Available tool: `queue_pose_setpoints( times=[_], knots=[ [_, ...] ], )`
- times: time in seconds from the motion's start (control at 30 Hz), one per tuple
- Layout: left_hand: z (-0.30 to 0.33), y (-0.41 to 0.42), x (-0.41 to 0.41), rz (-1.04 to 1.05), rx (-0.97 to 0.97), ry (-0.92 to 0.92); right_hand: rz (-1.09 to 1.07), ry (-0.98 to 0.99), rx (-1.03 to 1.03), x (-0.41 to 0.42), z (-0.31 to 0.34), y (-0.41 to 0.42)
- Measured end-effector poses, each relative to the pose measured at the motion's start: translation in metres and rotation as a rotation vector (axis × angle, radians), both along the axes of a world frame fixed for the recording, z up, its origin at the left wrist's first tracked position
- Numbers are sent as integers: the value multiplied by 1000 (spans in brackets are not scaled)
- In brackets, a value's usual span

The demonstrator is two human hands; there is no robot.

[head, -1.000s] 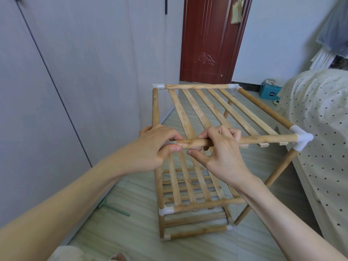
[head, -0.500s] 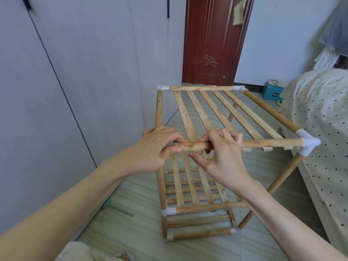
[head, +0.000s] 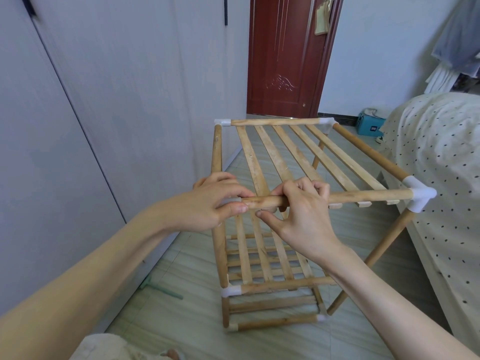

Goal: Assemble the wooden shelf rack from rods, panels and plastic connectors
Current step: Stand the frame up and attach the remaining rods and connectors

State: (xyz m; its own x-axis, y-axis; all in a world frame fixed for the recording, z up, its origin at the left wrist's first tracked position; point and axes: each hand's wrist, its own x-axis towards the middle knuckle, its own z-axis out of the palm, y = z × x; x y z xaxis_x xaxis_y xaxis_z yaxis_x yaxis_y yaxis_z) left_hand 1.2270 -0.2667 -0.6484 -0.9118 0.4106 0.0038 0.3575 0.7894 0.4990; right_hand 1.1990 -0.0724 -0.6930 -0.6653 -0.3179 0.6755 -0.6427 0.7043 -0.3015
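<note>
A wooden shelf rack (head: 283, 157) stands on the floor before me, with slatted shelves and white plastic connectors at its corners. My right hand (head: 304, 216) grips the near top rod (head: 368, 197), fingers curled over it. My left hand (head: 220, 203) wraps around the near left top corner, where a white connector (head: 232, 201) peeks out between the fingers, mostly hidden. The rod's left end sits at that connector, its right end in the near right connector (head: 419, 197). The far left connector (head: 222, 122) sits slightly apart from the left side rod (head: 217, 149).
A grey wardrobe wall (head: 104, 113) runs close along the left. A bed with a dotted cover (head: 441, 165) lies on the right, close to the rack. A red door (head: 283, 55) and a teal box (head: 368, 127) are behind. A green strip (head: 161, 288) lies on the floor.
Both hands stay on the near top rod and corner. The view has shifted a little; the rack appears slightly further right and lower.
</note>
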Motion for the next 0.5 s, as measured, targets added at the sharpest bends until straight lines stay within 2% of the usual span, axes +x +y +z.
queue_pose_setpoints(
  times=[0.3, 0.5],
  knots=[
    [7, -3, -5, -23, 46, -157, 19, -37, 13, -2, 3, 4],
    [5, 2, -5, 72, 76, -126, -17, -26, 34, -4, 5, -1]
  ],
)
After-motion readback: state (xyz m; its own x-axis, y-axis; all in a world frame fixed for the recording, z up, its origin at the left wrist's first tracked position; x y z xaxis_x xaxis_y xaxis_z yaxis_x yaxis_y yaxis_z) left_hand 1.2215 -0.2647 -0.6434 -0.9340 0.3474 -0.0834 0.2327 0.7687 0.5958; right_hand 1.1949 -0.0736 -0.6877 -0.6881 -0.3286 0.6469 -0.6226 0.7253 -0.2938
